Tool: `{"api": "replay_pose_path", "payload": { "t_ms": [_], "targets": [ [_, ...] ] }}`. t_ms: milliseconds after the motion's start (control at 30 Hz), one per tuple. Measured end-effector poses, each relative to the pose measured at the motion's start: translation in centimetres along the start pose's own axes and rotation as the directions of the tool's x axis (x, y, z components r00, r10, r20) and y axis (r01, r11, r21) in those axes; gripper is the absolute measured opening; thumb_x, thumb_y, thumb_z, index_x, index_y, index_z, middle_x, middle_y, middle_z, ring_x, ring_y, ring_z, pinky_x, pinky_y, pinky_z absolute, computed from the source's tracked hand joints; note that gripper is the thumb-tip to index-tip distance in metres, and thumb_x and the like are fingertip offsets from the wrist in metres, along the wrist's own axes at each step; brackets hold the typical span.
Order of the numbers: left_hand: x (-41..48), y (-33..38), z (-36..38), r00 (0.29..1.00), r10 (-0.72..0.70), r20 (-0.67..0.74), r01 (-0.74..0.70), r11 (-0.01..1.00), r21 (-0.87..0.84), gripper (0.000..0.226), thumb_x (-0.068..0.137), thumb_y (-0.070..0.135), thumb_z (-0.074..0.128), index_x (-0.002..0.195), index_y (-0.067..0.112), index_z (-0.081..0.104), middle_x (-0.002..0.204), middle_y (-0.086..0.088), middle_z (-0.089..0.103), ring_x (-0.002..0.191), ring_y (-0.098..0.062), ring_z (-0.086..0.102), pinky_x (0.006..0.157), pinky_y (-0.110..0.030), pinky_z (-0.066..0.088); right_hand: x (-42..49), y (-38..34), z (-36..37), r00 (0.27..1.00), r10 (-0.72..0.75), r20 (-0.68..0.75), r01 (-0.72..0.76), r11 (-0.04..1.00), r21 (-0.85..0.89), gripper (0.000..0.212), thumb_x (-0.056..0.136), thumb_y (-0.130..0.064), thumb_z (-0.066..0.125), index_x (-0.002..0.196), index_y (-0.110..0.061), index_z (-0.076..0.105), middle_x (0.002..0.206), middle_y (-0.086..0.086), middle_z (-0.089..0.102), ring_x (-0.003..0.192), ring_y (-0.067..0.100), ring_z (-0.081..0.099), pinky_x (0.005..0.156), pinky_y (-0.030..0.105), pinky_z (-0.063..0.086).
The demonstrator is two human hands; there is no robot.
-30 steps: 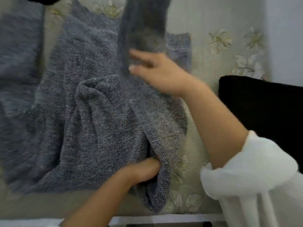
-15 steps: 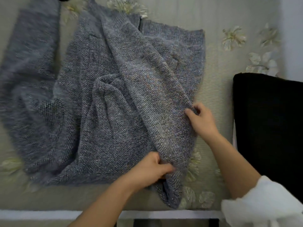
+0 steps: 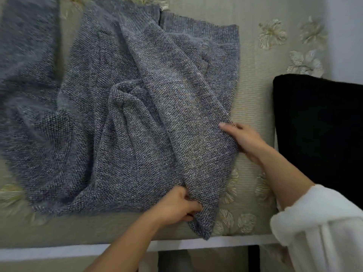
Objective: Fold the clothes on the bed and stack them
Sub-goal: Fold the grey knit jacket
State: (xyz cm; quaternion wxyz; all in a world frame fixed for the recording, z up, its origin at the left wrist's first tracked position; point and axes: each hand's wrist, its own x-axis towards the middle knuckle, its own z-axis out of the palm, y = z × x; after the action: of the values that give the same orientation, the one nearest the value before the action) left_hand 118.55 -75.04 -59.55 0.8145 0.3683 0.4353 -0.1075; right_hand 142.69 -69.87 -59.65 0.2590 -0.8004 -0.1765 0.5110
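A large grey knitted garment (image 3: 121,118) lies rumpled across the bed (image 3: 253,107), one panel folded diagonally over the rest. My left hand (image 3: 176,207) pinches the knit near its lower corner, close to the bed's front edge. My right hand (image 3: 243,140) grips the right edge of the folded panel, fingers curled over the fabric. A white sleeve (image 3: 318,226) covers my right upper arm.
The bed has a beige cover with embroidered flowers (image 3: 272,34). A black cushion or folded dark item (image 3: 318,130) sits at the right. A white strip (image 3: 59,252) runs along the bed's front edge, with floor below.
My right hand came down from holding the panel high and now grips its right edge on the bed. The panel dropped flat across the garment. My left hand stayed at the lower corner.
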Motion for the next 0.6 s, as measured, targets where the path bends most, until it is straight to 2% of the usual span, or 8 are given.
{"api": "replay_pose_path", "payload": {
  "t_ms": [100, 167, 233, 300, 367, 433, 533, 600],
  "targets": [
    [-0.3, -0.2, -0.3, 0.993, -0.054, 0.101, 0.057, 0.998, -0.020, 0.011, 0.091, 0.010, 0.062, 0.097, 0.001, 0.064, 0.101, -0.015, 0.072, 0.082, -0.026, 0.070, 0.075, -0.034, 0.059, 0.0, -0.4, 0.8, 0.988, -0.075, -0.136, 0.066, 0.995, -0.073, 0.024, 0.073, -0.016, 0.080, 0.094, -0.009, 0.070, 0.094, 0.007, 0.074, 0.084, 0.019, 0.069, 0.075, 0.029, 0.056],
    [-0.5, 0.1, -0.3, 0.982, -0.124, 0.141, 0.120, 0.992, 0.041, 0.017, 0.094, 0.022, 0.060, 0.090, 0.005, 0.063, 0.097, -0.015, 0.072, 0.065, -0.020, 0.070, 0.062, -0.028, 0.058, -0.5, -0.2, 1.1, 0.965, -0.118, -0.235, 0.067, 0.974, -0.214, 0.030, 0.076, -0.022, 0.078, 0.101, -0.008, 0.067, 0.102, 0.011, 0.070, 0.090, 0.022, 0.065, 0.082, 0.034, 0.051],
    [-0.7, 0.2, -0.4, 0.984, -0.148, 0.095, 0.139, 0.986, 0.097, 0.025, 0.096, 0.030, 0.056, 0.089, 0.007, 0.062, 0.091, -0.015, 0.073, 0.056, -0.017, 0.067, 0.054, -0.026, 0.055, -1.2, 0.5, 1.9, 0.955, -0.142, -0.261, 0.029, 0.919, -0.393, 0.049, 0.080, -0.034, 0.074, 0.119, -0.009, 0.058, 0.115, 0.010, 0.063, 0.107, 0.025, 0.058, 0.094, 0.038, 0.047],
    [-1.2, 0.3, -1.0, 0.990, -0.128, 0.056, 0.123, 0.988, 0.091, 0.030, 0.096, 0.035, 0.054, 0.093, 0.007, 0.063, 0.087, -0.013, 0.074, 0.054, -0.017, 0.067, 0.050, -0.024, 0.054, -2.4, 0.4, 3.2, 0.895, -0.278, -0.349, 0.072, 0.861, -0.503, 0.055, 0.082, -0.036, 0.069, 0.127, -0.011, 0.049, 0.129, 0.009, 0.051, 0.122, 0.027, 0.044, 0.105, 0.045, 0.035],
    [-2.4, 0.7, -2.6, 0.997, -0.074, 0.019, 0.072, 0.995, 0.062, 0.028, 0.096, 0.037, 0.054, 0.096, 0.011, 0.064, 0.083, -0.007, 0.074, 0.057, -0.016, 0.069, 0.050, -0.022, 0.052, -3.7, -0.8, 4.8, 0.794, -0.440, -0.419, 0.141, 0.804, -0.577, 0.051, 0.082, -0.032, 0.066, 0.125, -0.012, 0.047, 0.130, 0.009, 0.045, 0.126, 0.027, 0.035, 0.105, 0.048, 0.026],
    [-4.1, 1.2, -5.1, 0.995, 0.017, -0.102, -0.017, 1.000, 0.003, 0.019, 0.096, 0.032, 0.054, 0.096, 0.016, 0.065, 0.083, -0.002, 0.074, 0.060, -0.013, 0.068, 0.052, -0.019, 0.051, -4.9, -2.4, 7.1, 0.749, -0.541, -0.383, 0.242, 0.761, -0.602, 0.045, 0.083, -0.028, 0.064, 0.122, -0.013, 0.049, 0.129, 0.010, 0.044, 0.125, 0.026, 0.034, 0.102, 0.047, 0.025],
    [-7.3, 1.8, -10.5, 0.877, 0.167, -0.451, -0.227, 0.970, -0.082, 0.014, 0.095, 0.017, 0.053, 0.091, 0.021, 0.066, 0.080, 0.000, 0.074, 0.059, -0.008, 0.066, 0.052, -0.015, 0.048, -6.6, -4.5, 12.3, 0.725, -0.659, -0.199, 0.412, 0.647, -0.642, 0.040, 0.085, -0.025, 0.064, 0.120, -0.012, 0.051, 0.129, 0.009, 0.043, 0.123, 0.023, 0.032, 0.099, 0.041, 0.025],
    [-9.9, 1.7, -14.7, 0.682, 0.237, -0.692, -0.388, 0.919, -0.068, 0.016, 0.093, 0.012, 0.054, 0.090, 0.021, 0.067, 0.078, 0.002, 0.074, 0.059, -0.006, 0.066, 0.051, -0.013, 0.048, -7.6, -5.6, 16.4, 0.692, -0.719, -0.059, 0.512, 0.547, -0.663, 0.039, 0.086, -0.025, 0.063, 0.121, -0.012, 0.051, 0.130, 0.007, 0.043, 0.122, 0.018, 0.028, 0.098, 0.038, 0.024]
  ]
}}
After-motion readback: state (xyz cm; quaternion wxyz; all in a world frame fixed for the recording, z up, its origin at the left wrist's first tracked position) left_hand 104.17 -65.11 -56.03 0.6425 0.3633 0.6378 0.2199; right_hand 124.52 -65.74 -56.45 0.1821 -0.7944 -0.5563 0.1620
